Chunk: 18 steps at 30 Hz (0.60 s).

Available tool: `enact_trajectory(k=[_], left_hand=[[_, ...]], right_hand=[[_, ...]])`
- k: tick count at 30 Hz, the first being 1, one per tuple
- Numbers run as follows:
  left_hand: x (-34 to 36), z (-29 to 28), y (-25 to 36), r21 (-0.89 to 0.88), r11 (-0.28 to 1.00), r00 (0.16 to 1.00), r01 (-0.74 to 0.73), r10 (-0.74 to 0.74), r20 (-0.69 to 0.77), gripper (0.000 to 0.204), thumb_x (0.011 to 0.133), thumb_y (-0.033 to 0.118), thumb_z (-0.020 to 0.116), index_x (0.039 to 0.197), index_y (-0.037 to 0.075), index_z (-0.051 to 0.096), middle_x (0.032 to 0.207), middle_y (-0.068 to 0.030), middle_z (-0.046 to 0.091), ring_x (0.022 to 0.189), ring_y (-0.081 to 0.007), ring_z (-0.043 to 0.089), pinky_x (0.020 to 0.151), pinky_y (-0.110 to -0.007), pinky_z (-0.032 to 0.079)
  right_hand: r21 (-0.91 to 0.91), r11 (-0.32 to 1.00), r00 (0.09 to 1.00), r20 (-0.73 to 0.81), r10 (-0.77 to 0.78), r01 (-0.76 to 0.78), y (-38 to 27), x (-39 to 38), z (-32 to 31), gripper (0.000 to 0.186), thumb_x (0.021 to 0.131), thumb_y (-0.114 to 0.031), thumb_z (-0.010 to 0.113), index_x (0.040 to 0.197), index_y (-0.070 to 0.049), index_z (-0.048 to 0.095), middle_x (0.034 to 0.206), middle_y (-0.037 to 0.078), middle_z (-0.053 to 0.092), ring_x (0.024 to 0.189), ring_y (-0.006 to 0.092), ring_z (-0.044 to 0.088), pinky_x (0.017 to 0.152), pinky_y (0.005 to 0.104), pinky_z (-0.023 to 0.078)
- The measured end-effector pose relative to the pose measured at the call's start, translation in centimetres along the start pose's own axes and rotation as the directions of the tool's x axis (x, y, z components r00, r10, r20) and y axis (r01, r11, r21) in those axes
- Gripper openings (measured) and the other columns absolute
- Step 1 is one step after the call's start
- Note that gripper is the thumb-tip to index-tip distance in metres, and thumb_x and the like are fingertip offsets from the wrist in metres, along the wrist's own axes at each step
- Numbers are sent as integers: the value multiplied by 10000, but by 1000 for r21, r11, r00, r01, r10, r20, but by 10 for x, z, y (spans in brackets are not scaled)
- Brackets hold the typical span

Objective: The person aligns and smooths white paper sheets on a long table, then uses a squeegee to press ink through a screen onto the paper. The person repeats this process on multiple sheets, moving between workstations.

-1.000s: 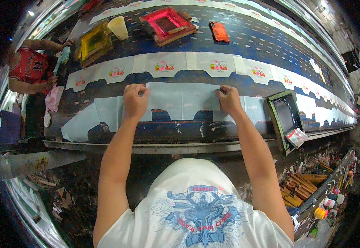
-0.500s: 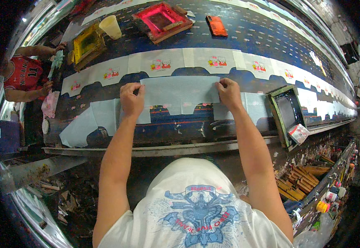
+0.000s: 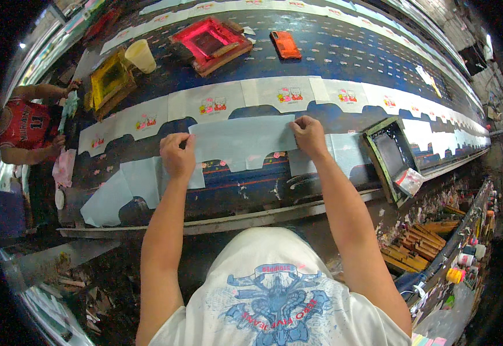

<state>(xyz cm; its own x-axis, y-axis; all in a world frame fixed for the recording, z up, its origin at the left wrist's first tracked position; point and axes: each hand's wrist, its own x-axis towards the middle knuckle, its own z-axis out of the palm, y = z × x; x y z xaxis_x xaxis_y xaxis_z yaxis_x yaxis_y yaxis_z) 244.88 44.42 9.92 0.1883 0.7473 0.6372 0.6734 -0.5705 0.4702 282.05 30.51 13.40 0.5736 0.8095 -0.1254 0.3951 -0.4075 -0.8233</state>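
A pale blue fabric piece [image 3: 241, 140] with cut-out lower corners is stretched between my hands over the long dark table [image 3: 228, 199]. My left hand [image 3: 177, 153] pinches its upper left corner, and my right hand [image 3: 309, 137] pinches the upper right one. Its lower tab lies over the table's near side, next to other pale pieces [image 3: 139, 176] on the left and more pale pieces [image 3: 346, 151] on the right. Just beyond my hands runs a row of white pieces [image 3: 211, 101] printed with small cartoon figures.
Farther back sit a yellow frame [image 3: 110, 83], a cream cup [image 3: 141, 56], a pink-red frame [image 3: 211, 43] and an orange phone [image 3: 286, 45]. A green-edged frame [image 3: 391, 158] holding a small packet [image 3: 408, 181] stands right. Wooden-handled tools [image 3: 419, 248] lie below. Another person [image 3: 26, 124] works at left.
The view has turned slightly, shifting most of the scene a little. Both hands keep their pinch on the fabric piece, which remains stretched between them.
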Motion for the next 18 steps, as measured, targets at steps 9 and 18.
enact_trajectory(k=[9, 18], left_hand=[[-4, -9, 20, 95, 993, 992, -73, 62, 108, 537, 883, 255, 841, 1365, 94, 665, 1377, -144, 660, 1287, -357, 590, 1119, -512, 424], [-41, -19, 117, -84, 884, 596, -460, 378, 708, 1022, 988, 657, 626, 1676, -26, 302, 1787, -228, 209, 1648, -451, 174, 1346, -572, 136]], right_hand=[[-71, 993, 992, -73, -101, 96, 7, 3, 3, 275, 938, -249, 793, 995, 21, 792, 902, 211, 785, 823, 334, 773, 776, 429, 590], [-143, 986, 991, -84, -103, 91, -4, 4, 4, 279, 931, -265, 800, 973, 11, 794, 934, 222, 788, 880, 386, 772, 834, 449, 590]])
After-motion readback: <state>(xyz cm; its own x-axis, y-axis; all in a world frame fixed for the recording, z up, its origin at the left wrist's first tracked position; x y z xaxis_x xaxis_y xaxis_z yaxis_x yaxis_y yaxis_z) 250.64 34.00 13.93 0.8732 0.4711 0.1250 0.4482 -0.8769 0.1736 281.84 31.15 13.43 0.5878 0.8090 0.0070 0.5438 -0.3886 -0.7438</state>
